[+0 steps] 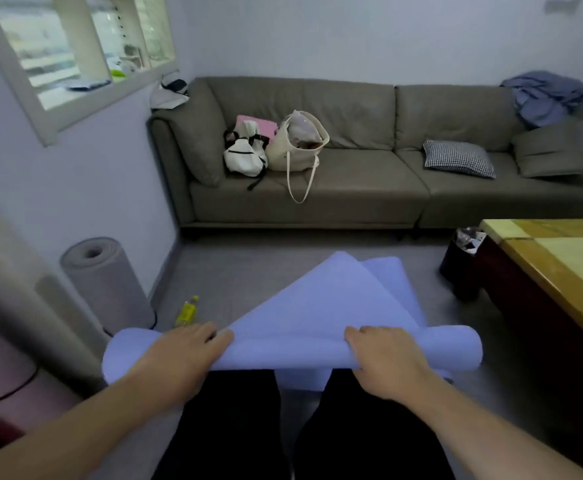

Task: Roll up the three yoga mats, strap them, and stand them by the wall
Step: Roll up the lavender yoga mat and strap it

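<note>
A light blue yoga mat lies across the floor in front of my knees, mostly rolled, with its loose end lifted in a flap toward the sofa. My left hand rests on top of the roll left of centre, fingers laid over it. My right hand holds the roll right of centre, its fingers curled over the top. A grey rolled mat stands upright against the left wall with a dark strap at its base. A pink rolled mat with a dark strap sits at the far left edge.
A yellow bottle lies on the floor between the grey mat and the blue one. A grey-brown sofa with bags and cushions fills the back. A wooden table and a dark bin stand at the right.
</note>
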`<move>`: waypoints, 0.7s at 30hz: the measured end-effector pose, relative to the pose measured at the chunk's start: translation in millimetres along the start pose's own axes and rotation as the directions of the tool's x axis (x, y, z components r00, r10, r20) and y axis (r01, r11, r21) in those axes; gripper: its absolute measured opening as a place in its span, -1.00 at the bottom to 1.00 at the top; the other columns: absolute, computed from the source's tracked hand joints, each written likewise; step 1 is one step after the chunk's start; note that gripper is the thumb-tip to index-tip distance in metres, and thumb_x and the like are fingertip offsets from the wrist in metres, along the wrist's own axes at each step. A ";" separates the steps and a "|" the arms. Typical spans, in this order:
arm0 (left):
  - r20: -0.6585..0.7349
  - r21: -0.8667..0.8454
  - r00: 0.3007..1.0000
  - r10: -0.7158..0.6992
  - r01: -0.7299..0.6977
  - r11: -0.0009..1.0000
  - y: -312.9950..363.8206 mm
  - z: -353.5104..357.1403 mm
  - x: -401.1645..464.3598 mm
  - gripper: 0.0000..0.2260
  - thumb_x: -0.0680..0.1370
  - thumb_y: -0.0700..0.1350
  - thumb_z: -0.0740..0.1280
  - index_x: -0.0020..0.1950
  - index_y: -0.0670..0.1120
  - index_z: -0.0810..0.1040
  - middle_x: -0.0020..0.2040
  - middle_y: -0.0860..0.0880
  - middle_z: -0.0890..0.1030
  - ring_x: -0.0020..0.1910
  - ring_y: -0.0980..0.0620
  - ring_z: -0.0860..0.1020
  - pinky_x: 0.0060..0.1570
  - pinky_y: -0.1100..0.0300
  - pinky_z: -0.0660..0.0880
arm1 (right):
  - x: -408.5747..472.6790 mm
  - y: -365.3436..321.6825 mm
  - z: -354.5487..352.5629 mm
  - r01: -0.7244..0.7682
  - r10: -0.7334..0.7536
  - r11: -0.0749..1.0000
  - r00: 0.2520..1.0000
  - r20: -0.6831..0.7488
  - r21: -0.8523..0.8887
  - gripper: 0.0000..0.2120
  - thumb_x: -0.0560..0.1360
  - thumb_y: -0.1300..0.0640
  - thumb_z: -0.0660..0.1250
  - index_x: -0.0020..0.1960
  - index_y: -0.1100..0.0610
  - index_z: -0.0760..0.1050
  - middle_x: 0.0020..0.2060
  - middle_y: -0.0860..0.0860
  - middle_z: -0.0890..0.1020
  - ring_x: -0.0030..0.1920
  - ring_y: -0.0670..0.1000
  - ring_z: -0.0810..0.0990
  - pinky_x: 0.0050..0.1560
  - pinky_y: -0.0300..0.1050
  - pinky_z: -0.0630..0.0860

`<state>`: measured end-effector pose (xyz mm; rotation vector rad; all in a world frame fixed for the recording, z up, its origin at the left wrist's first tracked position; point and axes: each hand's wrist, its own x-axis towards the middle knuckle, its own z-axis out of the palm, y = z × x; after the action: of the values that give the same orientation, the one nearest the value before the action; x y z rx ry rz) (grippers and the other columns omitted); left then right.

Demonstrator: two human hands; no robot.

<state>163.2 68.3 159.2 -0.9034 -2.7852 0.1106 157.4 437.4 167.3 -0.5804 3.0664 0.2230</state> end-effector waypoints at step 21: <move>0.256 -0.047 0.918 -0.304 0.326 0.944 58.8 9.4 -32.5 -0.28 0.34 0.64 -0.27 -0.02 0.10 0.31 -0.10 0.09 0.54 -0.12 0.04 0.53 -0.08 0.06 0.47 | -13.9 -42.9 -22.6 -0.002 -0.085 0.981 0.895 0.439 0.193 -0.63 0.47 -0.06 0.46 0.18 0.06 0.47 0.04 0.03 0.61 0.03 0.12 0.63 0.03 -0.01 0.61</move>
<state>220.4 96.7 136.3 -0.4708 -3.1486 0.0495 186.3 399.8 184.4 -0.5008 2.5895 0.0512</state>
